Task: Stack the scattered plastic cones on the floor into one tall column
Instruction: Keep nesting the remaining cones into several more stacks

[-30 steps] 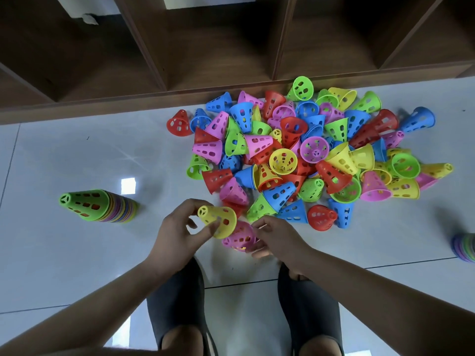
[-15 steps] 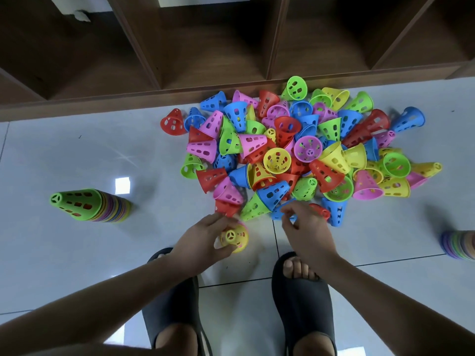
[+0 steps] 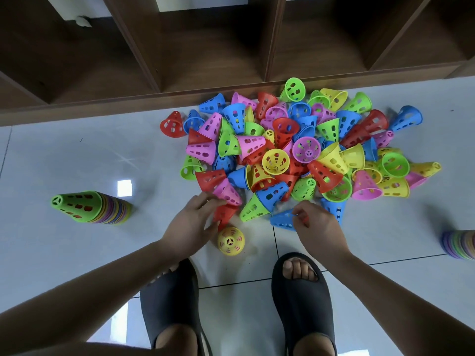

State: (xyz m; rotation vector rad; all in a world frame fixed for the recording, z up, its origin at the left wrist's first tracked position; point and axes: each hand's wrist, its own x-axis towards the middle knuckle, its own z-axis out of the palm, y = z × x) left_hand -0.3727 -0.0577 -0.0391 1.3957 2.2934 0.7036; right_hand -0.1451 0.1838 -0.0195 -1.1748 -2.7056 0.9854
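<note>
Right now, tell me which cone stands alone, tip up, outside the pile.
The yellow cone nearest the camera; the rest lie heaped or nested in stacks.

My left hand [image 3: 190, 227] grips a red cone [image 3: 225, 213] at the near edge of the pile [image 3: 276, 161]. My right hand [image 3: 317, 228] curls round a mostly hidden red cone [image 3: 304, 218] beside a blue cone [image 3: 282, 220]. A yellow cone [image 3: 230, 241] stands on the floor [image 3: 77, 155] by my left thumb.

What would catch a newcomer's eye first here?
A bright heap of plastic cones in red, blue, green, yellow and pink sprawls on the floor. At its near edge the left hand grips a red cone and the right hand reaches in. A green-topped stack stands far left.
</note>
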